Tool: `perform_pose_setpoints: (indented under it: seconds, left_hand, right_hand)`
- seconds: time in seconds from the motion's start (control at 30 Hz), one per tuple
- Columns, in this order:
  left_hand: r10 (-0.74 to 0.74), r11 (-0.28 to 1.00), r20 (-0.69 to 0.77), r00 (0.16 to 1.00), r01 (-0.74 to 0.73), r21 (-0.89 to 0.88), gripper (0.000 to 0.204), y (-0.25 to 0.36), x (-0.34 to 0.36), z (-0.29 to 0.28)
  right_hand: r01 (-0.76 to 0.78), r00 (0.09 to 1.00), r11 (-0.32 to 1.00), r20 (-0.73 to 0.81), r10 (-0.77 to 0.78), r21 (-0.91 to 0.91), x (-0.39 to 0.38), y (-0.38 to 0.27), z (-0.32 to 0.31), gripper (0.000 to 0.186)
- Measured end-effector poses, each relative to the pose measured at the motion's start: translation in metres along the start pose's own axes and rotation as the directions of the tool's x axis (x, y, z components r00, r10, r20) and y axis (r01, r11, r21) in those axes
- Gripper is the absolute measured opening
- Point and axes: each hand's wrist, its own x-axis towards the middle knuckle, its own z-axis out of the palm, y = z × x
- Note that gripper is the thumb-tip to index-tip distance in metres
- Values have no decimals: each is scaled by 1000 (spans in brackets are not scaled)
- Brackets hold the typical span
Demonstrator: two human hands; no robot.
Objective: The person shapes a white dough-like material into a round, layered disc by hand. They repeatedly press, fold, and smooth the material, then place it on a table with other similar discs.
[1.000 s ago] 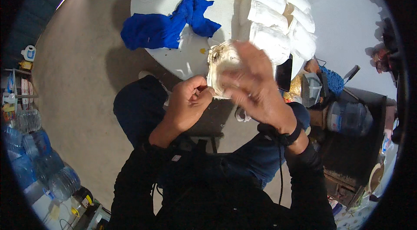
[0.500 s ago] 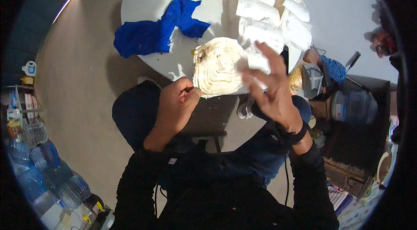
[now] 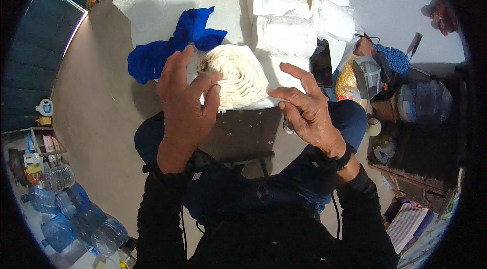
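Note:
A cream, roughly round piece [image 3: 236, 73] with wavy concentric layers and a dark speckled patch lies at the white table's [image 3: 148, 7] near edge. My left hand [image 3: 177, 109] has its fingers spread at the piece's left side, thumb and forefinger reaching over it; whether they touch it I cannot tell. My right hand [image 3: 307, 119] is at its lower right, fingers apart and slightly bent, the forefinger near its edge. A crumpled blue cloth [image 3: 190, 28] lies behind my left hand, and several white wrapped bundles [image 3: 284, 35] are stacked behind and to the right of the piece.
A black flat device [image 3: 320, 63] lies at the table's right edge, beside a bag of yellow items [image 3: 346, 81], a clear container [image 3: 369, 76] and blue beaded material [image 3: 393, 61]. Several water bottles [image 3: 61, 223] stand at lower left, and a dark rusty cabinet [image 3: 421, 160] at right.
My left hand has let go of the piece's lower-left edge and moved up with fingers spreading. The piece now lies flatter and more exposed, and my right hand has drawn back from over it.

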Motion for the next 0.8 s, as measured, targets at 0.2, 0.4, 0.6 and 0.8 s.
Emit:
perform_pose_setpoints:
  seconds: [0.2, 0.4, 0.6, 0.8]
  left_hand:
    - [224, 974, 146, 964, -226, -3, 44, 10, 7, 3]
    - [295, 951, 101, 950, -282, -124, 37, 9, 17, 7]
    - [-159, 956, 59, 986, 168, -241, 69, -16, 11, -10]
    - [-194, 892, 468, 862, 354, -282, 106, -43, -12, -18]
  right_hand:
    - [14, 999, 999, -32, -15, -47, -4, 5, -2, 31]
    - [-50, 998, 999, -41, 50, -5, -10, 7, -4, 31]
    - [-119, 993, 993, -22, 119, 25, -11, 11, -2, 46]
    - [-271, 956, 961, 131, 263, 46, -4, 31, 27, 87]
